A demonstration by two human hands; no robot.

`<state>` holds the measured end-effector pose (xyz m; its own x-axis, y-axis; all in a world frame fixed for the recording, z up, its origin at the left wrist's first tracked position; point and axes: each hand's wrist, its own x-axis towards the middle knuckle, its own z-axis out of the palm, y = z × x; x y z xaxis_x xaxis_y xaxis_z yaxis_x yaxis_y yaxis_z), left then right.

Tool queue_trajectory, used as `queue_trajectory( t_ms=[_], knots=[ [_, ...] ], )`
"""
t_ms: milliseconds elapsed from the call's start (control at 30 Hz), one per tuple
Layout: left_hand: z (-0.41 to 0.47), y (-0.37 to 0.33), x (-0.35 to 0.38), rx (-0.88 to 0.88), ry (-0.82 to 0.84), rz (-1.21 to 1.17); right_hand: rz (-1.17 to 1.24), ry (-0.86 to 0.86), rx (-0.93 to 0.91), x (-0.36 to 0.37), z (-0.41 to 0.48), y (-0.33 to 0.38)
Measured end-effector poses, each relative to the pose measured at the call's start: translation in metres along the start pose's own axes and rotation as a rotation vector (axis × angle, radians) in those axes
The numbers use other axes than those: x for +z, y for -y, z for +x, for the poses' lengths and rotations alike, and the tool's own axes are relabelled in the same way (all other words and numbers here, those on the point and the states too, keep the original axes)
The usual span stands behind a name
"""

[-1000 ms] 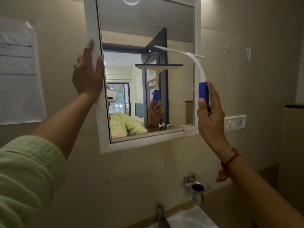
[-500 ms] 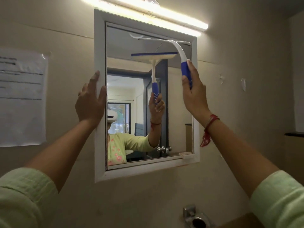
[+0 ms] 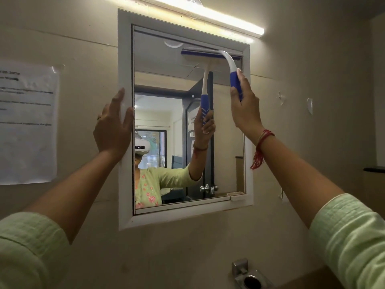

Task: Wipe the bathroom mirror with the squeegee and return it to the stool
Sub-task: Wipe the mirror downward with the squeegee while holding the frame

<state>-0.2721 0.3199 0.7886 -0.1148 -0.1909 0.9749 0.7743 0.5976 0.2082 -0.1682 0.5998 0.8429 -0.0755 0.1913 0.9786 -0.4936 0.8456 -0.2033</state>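
A beige bathroom wall carries a white-framed mirror under a lit tube lamp. The squeegee looks light and stiff, with a soft rubber blade; its blue grip is the sensible hold. The right hand is wrapped closed on that grip, blade against the glass near the top right corner, above the hand. The left hand lies flat, fingers spread, on the frame's left side, holding nothing.

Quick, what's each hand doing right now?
Left hand: open, flat against the white mirror frame.
Right hand: closed on the blue-and-white squeegee handle.
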Motion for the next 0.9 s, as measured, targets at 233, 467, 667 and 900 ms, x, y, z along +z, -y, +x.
queue_trajectory(
  t_ms=[233, 467, 667, 900],
  knots=[
    [-0.001, -0.001, 0.000, 0.005, -0.010, -0.016, 0.015, -0.032, 0.007, 0.012, 0.008, -0.001],
    [0.000, 0.001, 0.000, 0.001, 0.000, -0.035, 0.037, -0.073, 0.019, 0.019, -0.003, -0.009],
    [0.001, 0.002, 0.002, 0.019, -0.018, -0.029, 0.039, -0.086, 0.021, 0.017, -0.015, -0.016],
    [0.001, 0.003, 0.002, 0.005, -0.013, -0.026, 0.014, -0.087, 0.027, 0.018, -0.034, -0.020]
  ],
)
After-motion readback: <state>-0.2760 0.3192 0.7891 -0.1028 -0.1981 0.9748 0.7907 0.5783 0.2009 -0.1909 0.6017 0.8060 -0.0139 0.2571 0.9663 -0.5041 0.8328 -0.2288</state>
